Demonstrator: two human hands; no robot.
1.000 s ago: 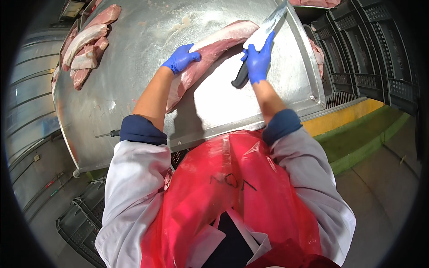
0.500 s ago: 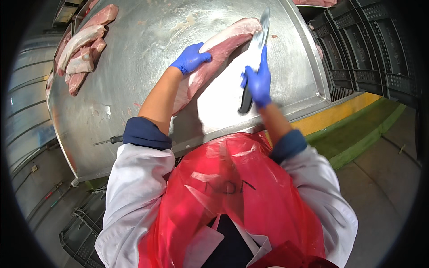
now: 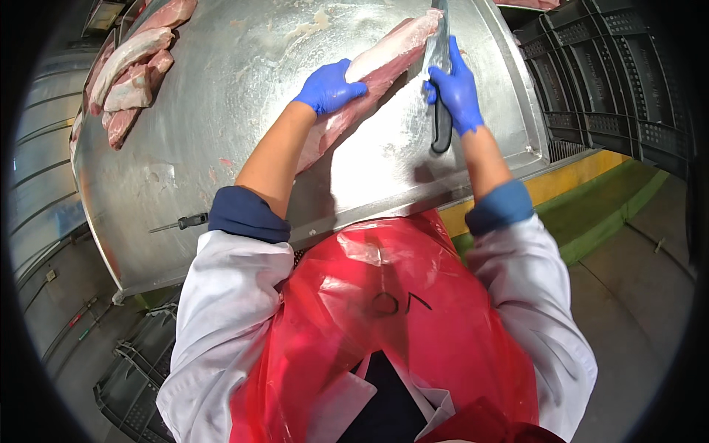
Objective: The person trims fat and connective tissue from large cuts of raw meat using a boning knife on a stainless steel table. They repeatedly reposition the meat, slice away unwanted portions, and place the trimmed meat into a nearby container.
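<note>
A long piece of raw meat [image 3: 384, 66], pink with a pale fat side, lies slantwise on the metal table [image 3: 251, 96]. My left hand [image 3: 330, 87], in a blue glove, grips it around the middle, thumb over the near side. In my gloved right hand [image 3: 458, 92] is a knife [image 3: 441, 122] with a black handle, its index finger stretched along the handle toward the blade. The blade points away from me and lies against the far right end of the meat. Part of the meat's near end is behind my left forearm.
Several cuts of meat [image 3: 133, 70] are piled at the table's far left. A thin dark-handled tool [image 3: 181, 223] lies near the front left edge. Black plastic crates [image 3: 598, 81] stand beyond the right edge. A red plastic apron [image 3: 399, 310] covers my front.
My right hand has moved up and to the right, and the knife now stands more upright at the meat's end. The meat and my left hand have shifted slightly away and rightward.
</note>
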